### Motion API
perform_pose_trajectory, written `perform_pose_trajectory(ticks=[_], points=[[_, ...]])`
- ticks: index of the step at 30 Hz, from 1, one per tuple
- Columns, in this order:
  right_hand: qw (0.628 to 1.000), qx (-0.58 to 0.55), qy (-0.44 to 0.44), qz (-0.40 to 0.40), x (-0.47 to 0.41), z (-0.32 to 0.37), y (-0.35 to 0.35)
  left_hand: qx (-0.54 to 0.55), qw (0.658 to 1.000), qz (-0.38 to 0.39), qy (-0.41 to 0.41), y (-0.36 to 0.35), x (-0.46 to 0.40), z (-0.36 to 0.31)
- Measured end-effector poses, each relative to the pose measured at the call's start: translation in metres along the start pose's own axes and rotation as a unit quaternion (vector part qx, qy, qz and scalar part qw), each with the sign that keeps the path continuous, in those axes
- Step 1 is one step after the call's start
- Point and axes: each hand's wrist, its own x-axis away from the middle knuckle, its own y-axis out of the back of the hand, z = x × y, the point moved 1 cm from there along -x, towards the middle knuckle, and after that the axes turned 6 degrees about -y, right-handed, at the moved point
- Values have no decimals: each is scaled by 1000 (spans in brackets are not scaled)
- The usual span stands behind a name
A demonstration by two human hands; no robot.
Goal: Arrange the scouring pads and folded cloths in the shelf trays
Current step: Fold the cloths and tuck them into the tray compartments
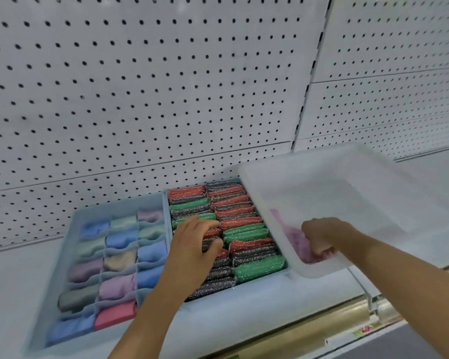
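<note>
several scouring pads (246, 230) in the right tray (259, 287) are hidden under the flat, spread left hand (192, 244). a blurred purple cloth (300, 242) is pinched by the right hand (322, 237) inside the white bin (347, 177).

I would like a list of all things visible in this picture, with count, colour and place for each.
divided tray: one, pale blue, left on the shelf.
folded cloths: one per compartment, blue, green, purple, tan, grey, pink, in the divided tray.
scouring pad tray: one, pale blue, beside the divided tray.
scouring pads: many, red, green, black, in two rows.
white bin: one, tilted, at right.
pegboard: white, behind.
left hand: resting on the pads.
right hand: gripping the bin's rim.
</note>
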Motion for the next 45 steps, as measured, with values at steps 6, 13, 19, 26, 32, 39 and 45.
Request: perform_pose_trajectory(ticks=[6,13,19,26,32,39,45], points=[[909,-384,143,-68,8,-25,28,61,998,5,-9,13,-8,-23],[616,-689,379,-43,89,16,75,318,947,31,-15,44,-27,-89],[631,-667,354,-175,131,75,80,383,914,-132,15,75,-37,-92],[693,-561,349,-289,150,94,126,299,952,-21,-60,150,-50,-73],[647,-597,430,-201,168,131,172,296,947,-93,-81,192,-54,-75],[592,-640,394,-292,177,154,185,315,947,-20,-60,209,-29,-44],[543,-698,333,-328,174,144,182,230,972,-6,38,219,-9,-4]])
